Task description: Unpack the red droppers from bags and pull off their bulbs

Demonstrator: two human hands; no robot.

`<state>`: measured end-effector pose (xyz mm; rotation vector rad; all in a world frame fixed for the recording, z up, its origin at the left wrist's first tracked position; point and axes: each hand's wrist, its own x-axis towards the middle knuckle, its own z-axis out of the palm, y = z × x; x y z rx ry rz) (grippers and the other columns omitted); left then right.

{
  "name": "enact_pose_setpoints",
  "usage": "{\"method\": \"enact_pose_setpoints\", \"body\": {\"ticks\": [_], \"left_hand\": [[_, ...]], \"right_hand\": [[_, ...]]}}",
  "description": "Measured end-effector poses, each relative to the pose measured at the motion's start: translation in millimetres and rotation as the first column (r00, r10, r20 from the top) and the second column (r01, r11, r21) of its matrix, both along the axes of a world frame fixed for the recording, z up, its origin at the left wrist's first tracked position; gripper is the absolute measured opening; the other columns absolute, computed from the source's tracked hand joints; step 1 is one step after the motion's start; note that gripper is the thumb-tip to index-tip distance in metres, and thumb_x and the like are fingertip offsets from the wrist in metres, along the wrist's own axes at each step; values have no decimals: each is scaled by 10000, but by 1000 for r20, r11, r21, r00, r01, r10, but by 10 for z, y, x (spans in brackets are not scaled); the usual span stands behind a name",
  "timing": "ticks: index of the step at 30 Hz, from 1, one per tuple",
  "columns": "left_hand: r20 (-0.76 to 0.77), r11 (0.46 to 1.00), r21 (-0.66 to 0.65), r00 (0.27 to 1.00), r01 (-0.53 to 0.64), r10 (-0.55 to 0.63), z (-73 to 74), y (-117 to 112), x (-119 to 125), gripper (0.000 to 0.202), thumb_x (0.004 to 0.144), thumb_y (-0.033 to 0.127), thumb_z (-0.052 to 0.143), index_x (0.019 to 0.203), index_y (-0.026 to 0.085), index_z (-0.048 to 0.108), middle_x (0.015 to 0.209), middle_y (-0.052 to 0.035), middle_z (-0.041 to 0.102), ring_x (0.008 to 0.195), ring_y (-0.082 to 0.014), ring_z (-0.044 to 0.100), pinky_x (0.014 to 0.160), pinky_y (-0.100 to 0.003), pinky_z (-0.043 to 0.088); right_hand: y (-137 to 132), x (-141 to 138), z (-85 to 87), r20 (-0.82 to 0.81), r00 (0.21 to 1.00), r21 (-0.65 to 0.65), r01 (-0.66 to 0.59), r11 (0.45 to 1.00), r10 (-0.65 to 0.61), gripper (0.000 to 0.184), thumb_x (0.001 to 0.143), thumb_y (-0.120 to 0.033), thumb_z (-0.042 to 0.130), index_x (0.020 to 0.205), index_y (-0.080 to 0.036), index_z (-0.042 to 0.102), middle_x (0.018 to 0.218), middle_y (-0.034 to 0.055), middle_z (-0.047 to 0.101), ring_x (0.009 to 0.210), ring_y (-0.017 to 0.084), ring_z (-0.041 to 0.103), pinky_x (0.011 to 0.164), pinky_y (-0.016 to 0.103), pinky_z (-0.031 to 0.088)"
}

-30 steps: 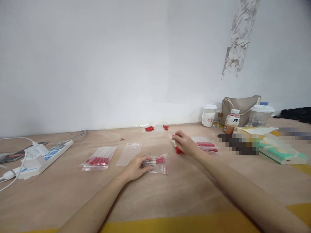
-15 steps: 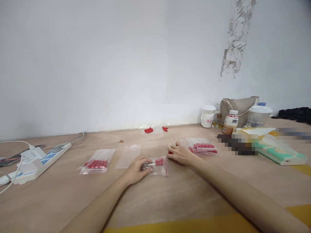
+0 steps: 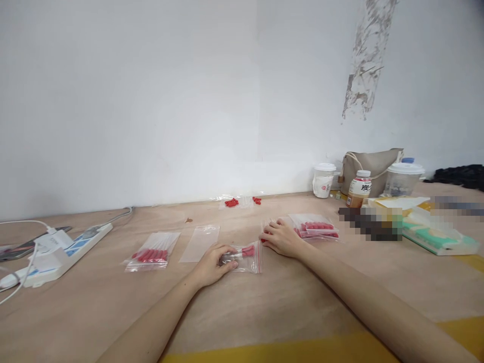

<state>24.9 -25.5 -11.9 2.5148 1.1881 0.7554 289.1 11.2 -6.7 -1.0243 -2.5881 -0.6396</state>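
Observation:
My left hand point(image 3: 216, 263) is closed on a clear zip bag point(image 3: 249, 264). In the bag lies a piece with red ends point(image 3: 248, 251) and a shiny pale shaft, partly under my fingers. My right hand point(image 3: 282, 238) rests on the table just right of that bag, its fingers curled down over small red pieces point(image 3: 265, 237) in clear plastic; the fingertips are partly hidden. Beside it lie stacked zip bags with red rods point(image 3: 316, 228). Left of my left hand is a flat translucent bag point(image 3: 199, 244), and farther left a filled zip bag of red rods point(image 3: 151, 255).
Against the wall sit small red pieces point(image 3: 232, 202) on clear plastic. A power strip point(image 3: 71, 252) with cables occupies the left. At right stand a paper cup point(image 3: 323, 181), a bottle point(image 3: 359, 190), a grey bag point(image 3: 372, 169), a lidded tub point(image 3: 404, 180) and a green tissue pack point(image 3: 438, 237).
My right hand has shifted slightly, its fingers a little lower over the red pieces, with more plastic showing behind it. My left hand and its bag stay nearly in place.

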Motion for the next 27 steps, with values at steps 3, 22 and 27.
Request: {"method": "enact_pose_setpoints", "body": {"ticks": [3,22,27], "left_hand": [[12,1000,-14,1000,11,-11,-11,-1,-12,323,767,372,549,1056,228,560,1047,-44,580,963,-189,521,847,-315,405],[26,978,-129,986,166,-164,0,-123,160,377,807,371,507,1156,230,525,1196,-45,544,1110,-190,475,970,-362,348],[-32,974,-138,982,181,-187,16,-117,138,426,824,392,475,1224,242,467,1267,-51,485,1180,-199,416,1003,-402,307]], "right_hand": [[-135,-2,84,-181,983,-54,-14,998,4,229,831,-319,452,969,-189,579,943,82,571,887,184,463,769,318,262],[-549,-175,-126,-488,839,-424,13,905,-240,195,636,-408,642,696,-222,628,671,-12,571,703,145,480,676,274,298],[-563,-118,-119,-573,784,-494,-98,864,-239,236,606,-395,659,697,-188,590,719,-5,603,712,139,515,688,267,348]]}}
